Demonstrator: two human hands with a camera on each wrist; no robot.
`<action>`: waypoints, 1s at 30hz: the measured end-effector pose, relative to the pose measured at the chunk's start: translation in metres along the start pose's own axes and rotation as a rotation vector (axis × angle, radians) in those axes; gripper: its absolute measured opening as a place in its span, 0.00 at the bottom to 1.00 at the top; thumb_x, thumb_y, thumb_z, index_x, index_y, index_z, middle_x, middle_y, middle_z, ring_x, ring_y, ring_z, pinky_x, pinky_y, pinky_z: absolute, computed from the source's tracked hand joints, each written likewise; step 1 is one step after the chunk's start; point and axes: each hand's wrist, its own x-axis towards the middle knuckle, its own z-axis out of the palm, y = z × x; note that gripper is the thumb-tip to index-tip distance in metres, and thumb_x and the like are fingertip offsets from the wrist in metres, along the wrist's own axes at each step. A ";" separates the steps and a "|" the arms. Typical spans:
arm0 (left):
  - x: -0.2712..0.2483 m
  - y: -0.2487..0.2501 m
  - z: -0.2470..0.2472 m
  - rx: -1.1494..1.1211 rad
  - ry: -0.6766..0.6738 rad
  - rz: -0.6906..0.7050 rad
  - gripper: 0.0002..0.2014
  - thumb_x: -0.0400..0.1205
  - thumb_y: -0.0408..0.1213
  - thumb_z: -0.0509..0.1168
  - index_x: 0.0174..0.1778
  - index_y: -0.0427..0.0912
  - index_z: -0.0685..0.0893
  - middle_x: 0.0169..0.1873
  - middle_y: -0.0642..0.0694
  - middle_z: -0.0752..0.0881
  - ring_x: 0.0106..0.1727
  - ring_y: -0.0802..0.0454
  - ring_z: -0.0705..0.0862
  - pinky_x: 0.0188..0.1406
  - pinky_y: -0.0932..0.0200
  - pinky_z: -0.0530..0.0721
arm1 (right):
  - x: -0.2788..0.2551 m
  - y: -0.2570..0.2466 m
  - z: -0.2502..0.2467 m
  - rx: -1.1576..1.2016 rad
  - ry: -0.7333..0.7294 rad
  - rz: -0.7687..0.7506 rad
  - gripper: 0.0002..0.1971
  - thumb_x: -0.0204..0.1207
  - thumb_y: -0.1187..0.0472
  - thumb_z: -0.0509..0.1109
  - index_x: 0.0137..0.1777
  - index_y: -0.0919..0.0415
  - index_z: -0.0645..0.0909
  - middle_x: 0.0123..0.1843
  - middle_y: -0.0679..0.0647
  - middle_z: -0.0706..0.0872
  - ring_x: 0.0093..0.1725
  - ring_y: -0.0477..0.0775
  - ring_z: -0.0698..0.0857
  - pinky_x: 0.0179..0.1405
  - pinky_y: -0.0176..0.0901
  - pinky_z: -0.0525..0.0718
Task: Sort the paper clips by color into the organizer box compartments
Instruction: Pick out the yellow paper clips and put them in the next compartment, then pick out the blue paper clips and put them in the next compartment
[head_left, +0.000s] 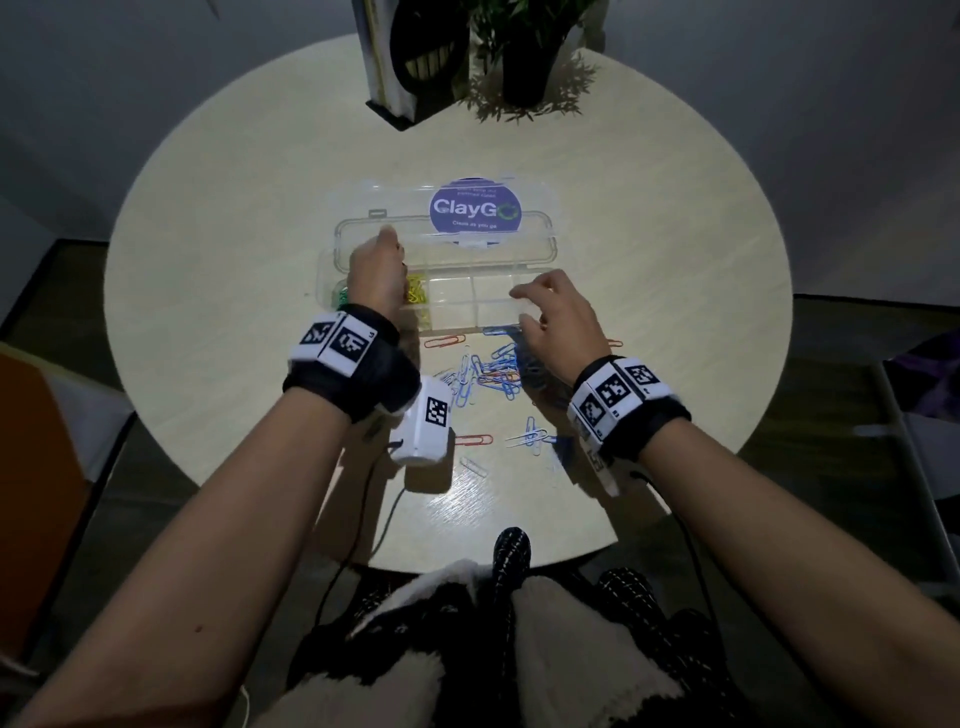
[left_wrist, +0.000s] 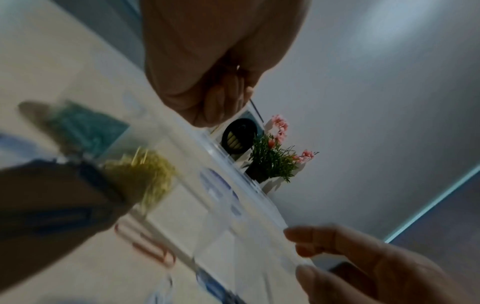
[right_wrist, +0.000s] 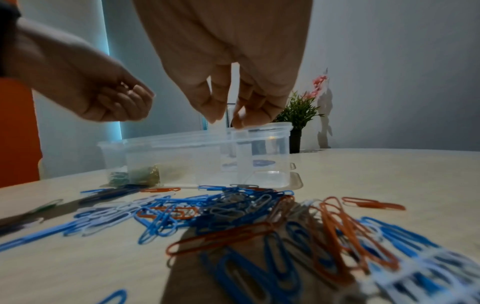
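Note:
A clear organizer box stands with its lid folded back on a round table. Green clips and yellow clips fill its left compartments; the right ones look bare. My left hand hovers over the left end, fingers curled into the palm, no clip visible in it. My right hand hangs over the right front corner, its fingertips touching the rim and the thumb apart from them. A loose pile of blue, white and orange clips lies in front of the box.
A potted plant and a dark stand sit at the table's far edge. A purple round sticker shows through the lid. Stray orange and white clips lie toward the near edge. An orange chair is at the left.

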 end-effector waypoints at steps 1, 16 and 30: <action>0.008 0.005 -0.002 0.060 0.013 0.032 0.20 0.86 0.38 0.49 0.25 0.45 0.65 0.21 0.48 0.68 0.23 0.49 0.67 0.26 0.60 0.61 | 0.004 -0.002 0.002 -0.027 -0.031 -0.006 0.16 0.77 0.68 0.63 0.65 0.62 0.79 0.64 0.62 0.76 0.56 0.63 0.81 0.55 0.48 0.76; 0.014 -0.002 0.006 0.483 -0.120 0.177 0.19 0.88 0.38 0.50 0.40 0.38 0.84 0.48 0.38 0.85 0.55 0.41 0.83 0.56 0.59 0.75 | 0.007 -0.013 0.010 -0.047 -0.011 -0.033 0.16 0.77 0.69 0.62 0.64 0.62 0.79 0.63 0.61 0.78 0.54 0.62 0.82 0.48 0.47 0.77; -0.025 -0.056 -0.080 0.800 0.086 -0.025 0.05 0.77 0.35 0.62 0.40 0.42 0.83 0.48 0.36 0.86 0.53 0.36 0.83 0.51 0.54 0.79 | 0.003 -0.061 0.051 -0.170 -0.318 -0.237 0.15 0.80 0.61 0.61 0.64 0.62 0.78 0.62 0.61 0.79 0.65 0.60 0.75 0.58 0.51 0.76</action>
